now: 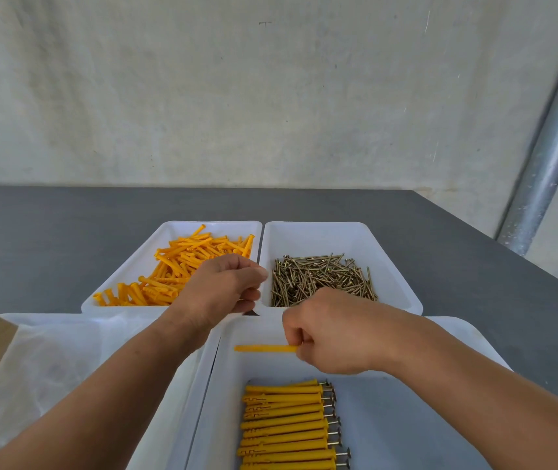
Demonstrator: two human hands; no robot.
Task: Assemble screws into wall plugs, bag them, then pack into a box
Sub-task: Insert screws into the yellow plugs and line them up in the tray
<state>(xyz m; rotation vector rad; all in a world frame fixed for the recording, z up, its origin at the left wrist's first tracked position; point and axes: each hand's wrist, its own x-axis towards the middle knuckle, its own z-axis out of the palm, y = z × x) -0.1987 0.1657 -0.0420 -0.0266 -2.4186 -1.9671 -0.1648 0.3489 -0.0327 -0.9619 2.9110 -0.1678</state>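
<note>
Far left tray (128,266): loose plugs (175,266). Left hand (223,290) over its near right corner, fingers curled, contents hidden. Far right tray (389,266): screws (318,279). Right hand (331,337) pinching one plug (265,348), held level above near tray (230,368); finished row (287,425) inside.

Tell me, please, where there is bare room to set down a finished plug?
The near tray has bare floor right of the assembled row; the grey table behind the plug tray and screw tray is bare too. Both those trays are crowded.
</note>
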